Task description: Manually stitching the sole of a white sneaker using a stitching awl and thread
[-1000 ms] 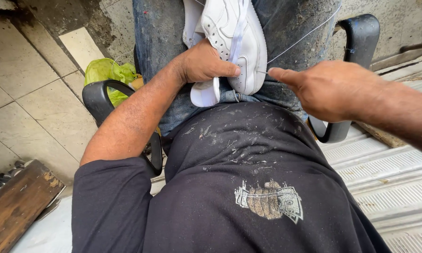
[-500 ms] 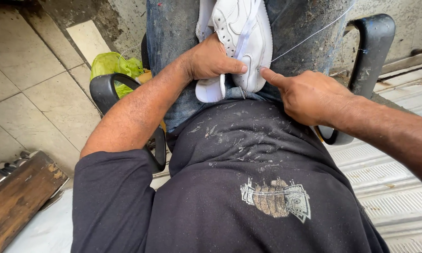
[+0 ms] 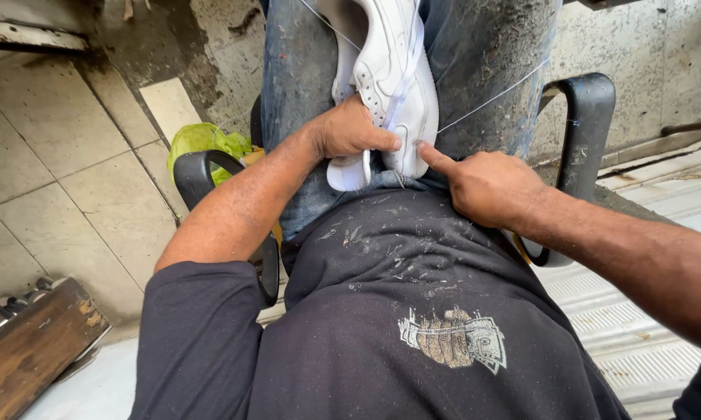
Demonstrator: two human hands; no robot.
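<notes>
- The white sneaker [image 3: 389, 78] lies sole-side against the person's lap, on the blue jeans [image 3: 483, 62], heel end toward the body.
- The left hand [image 3: 350, 128] is clenched around the heel end of the sneaker, thumb laid across its side, pinning it to the lap.
- The right hand [image 3: 487, 187] has its forefinger stretched out, the tip touching the sneaker's side near the sole edge; the other fingers are curled in. Whether they pinch the thread cannot be told from this view.
- 1 thin white thread [image 3: 490, 97] runs taut from the sneaker's edge out over the right thigh toward the black armrest [image 3: 588, 132]; a 2nd strand shows at the upper left of the sneaker.
- Risk 1: the taut thread could snap or cut into the fingers if it is pulled hard, since it is stretched over the jeans with no slack visible.
- Risk 2: the sneaker could twist on the lap, because only 1 hand clamps it and the hold is at 1 end.
- Risk 3: if a needle or awl is in play, and none is visible, the forefinger at the seam sits in its likely path.
- Risk 4: the thread lies close to the armrest and could snag there.
- A green cloth [image 3: 203, 144] lies beside the left armrest, apart from the work.
</notes>
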